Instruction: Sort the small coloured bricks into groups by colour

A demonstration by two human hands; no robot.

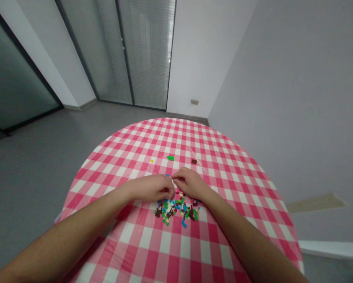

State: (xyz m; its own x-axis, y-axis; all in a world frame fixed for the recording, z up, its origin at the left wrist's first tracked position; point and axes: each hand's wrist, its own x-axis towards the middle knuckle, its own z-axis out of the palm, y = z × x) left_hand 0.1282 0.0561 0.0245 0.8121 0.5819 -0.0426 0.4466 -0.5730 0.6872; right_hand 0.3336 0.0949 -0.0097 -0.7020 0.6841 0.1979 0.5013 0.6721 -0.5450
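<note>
A loose pile of small building bricks (pixel 176 208) in blue, green, brown, white and other colours lies on the checked tablecloth. Just beyond its far edge, my left hand (pixel 160 186) is closed with its fingers curled down; whatever it may hold is hidden. My right hand (pixel 192 182) meets it from the other side, thumb and fingers drawn together near the left fingertips. What sits between those fingers is too small to make out. A bit of a blue brick (pixel 167 175) shows just past the left hand.
Farther out on the round table (pixel 176 133) lie a green piece (pixel 170 158), a dark brown piece (pixel 194 161) and a small yellow piece (pixel 151 160). A tiny orange piece (pixel 219 185) is right of my right hand. Walls and glass doors (pixel 143 55) stand beyond.
</note>
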